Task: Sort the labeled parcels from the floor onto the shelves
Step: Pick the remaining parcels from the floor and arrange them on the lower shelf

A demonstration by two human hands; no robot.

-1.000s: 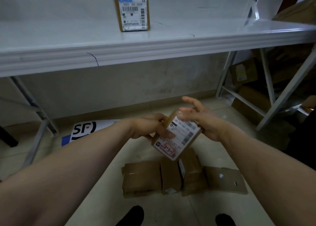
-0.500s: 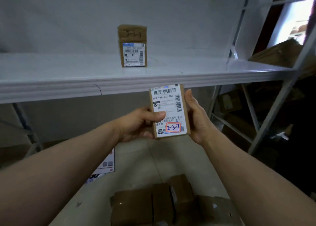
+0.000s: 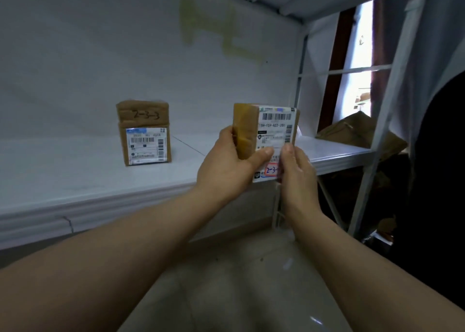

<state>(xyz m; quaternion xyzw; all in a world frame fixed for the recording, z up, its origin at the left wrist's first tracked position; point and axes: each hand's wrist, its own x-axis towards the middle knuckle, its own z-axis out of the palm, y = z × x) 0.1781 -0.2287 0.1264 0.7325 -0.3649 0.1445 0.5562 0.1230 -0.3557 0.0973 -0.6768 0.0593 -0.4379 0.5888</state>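
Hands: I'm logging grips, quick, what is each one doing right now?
Left hand: holding the parcel by its side.
Right hand: pinching the same parcel's lower corner.

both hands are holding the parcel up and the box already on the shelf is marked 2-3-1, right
Not quite. In the head view the box on the shelf is handwritten 2-3-3, not 2-3-1. The rest holds: the left hand and right hand both grip the parcel.
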